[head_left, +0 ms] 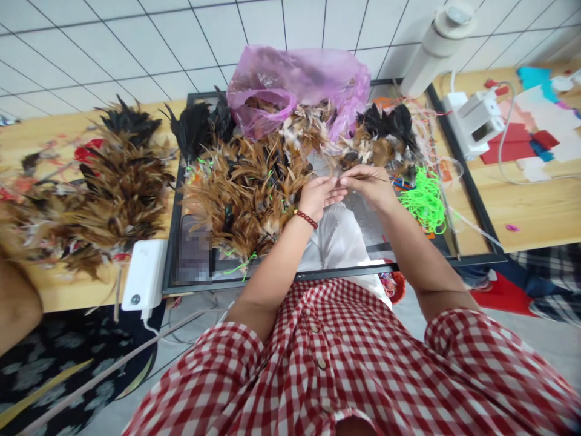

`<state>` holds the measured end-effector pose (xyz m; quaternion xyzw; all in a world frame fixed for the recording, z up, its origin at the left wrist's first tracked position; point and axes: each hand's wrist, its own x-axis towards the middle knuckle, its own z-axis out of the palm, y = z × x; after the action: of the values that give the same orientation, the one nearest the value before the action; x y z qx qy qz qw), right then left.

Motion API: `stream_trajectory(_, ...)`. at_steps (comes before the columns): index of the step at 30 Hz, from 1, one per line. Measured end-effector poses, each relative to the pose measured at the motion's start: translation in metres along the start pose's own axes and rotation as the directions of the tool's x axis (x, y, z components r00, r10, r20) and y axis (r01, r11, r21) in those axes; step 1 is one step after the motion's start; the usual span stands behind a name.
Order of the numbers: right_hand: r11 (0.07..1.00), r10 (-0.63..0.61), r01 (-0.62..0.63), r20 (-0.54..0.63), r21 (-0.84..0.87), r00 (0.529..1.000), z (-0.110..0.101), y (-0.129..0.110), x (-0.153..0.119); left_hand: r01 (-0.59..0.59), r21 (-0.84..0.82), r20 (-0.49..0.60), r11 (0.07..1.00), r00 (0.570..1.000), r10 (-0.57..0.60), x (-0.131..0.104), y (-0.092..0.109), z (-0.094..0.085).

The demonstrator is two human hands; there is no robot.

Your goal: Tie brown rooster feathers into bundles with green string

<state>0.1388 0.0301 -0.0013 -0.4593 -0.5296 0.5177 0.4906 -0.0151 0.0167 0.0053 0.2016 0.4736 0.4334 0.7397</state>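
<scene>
My left hand (318,195), with a beaded bracelet (306,218) on the wrist, meets my right hand (370,181) over the black-framed tray (281,277). Both sets of fingertips are pinched together; whatever is between them is too small to make out. Just left of my left hand lies a large heap of brown feathers (247,200), with bits of green cord among them. Beyond my hands are paler feathers (311,124) spilling from a pink plastic bag (313,72). Bright green cords (424,200) lie in a tangle right of my right hand.
More brown feathers (113,188) cover the table at left, near another person's arm (16,297). A white power bank (145,275) and a dark phone (193,248) sit at the tray's left edge. A white bottle (431,54) and a white power strip (463,127) stand at right.
</scene>
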Motion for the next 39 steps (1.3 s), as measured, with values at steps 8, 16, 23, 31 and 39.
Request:
stream_trajectory(8,0.994,0.079,-0.079,-0.005,0.080,0.997,-0.003,0.000,0.002,-0.004,0.039,-0.025,0.999,1.000,0.004,-0.001,0.001,0.003)
stream_trajectory(16,0.993,-0.054,0.049,-0.044,-0.107,0.998,-0.006,0.002,0.003,0.000,0.076,0.031,0.997,1.000,-0.002,-0.002,0.000,0.001)
stream_trajectory(23,1.000,0.027,-0.027,0.042,0.001,0.999,-0.009,-0.005,0.003,0.034,0.044,0.059,0.998,0.998,-0.036,-0.003,0.005,0.000)
stream_trajectory(31,0.982,0.164,-0.179,0.217,0.053,0.962,-0.014,0.001,0.006,0.132,0.082,0.192,0.988,0.971,-0.145,-0.004,0.001,-0.004)
stream_trajectory(39,0.989,0.143,-0.145,0.085,0.024,0.986,-0.014,0.000,0.007,0.155,0.121,0.273,0.980,0.944,-0.183,-0.005,0.000,-0.004)
